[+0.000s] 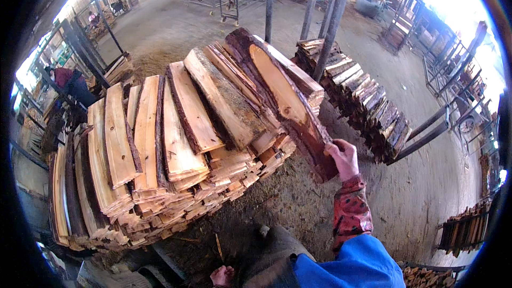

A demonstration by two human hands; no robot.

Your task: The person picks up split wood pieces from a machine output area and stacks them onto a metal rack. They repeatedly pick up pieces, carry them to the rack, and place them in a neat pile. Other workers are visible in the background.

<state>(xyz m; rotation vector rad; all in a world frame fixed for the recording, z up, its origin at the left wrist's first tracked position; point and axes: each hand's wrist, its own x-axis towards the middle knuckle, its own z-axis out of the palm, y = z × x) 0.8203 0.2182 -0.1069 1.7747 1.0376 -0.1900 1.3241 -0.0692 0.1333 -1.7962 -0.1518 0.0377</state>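
My right hand point(344, 158) grips the near end of a long wooden slab point(284, 93), thumb on its upper face. The slab has dark bark round a pale, bare oval with a knot. It slants away from me, its far end over the right side of a big stack of bark-edged boards point(189, 109). Boards in the stack lie side by side in layers, their cut ends toward me. Low down by my legs, my left hand point(222, 276) is curled closed; whatever is in it, if anything, is hidden. A thin wood sliver point(219, 247) shows just beyond it.
Right of the stack, bark-covered slabs point(368, 98) fill a rack with upright metal posts point(333, 21). More metal frames point(448, 69) stand along the right. A person in dark red point(72, 82) bends at the left. Wood scraps litter the concrete floor point(410, 181).
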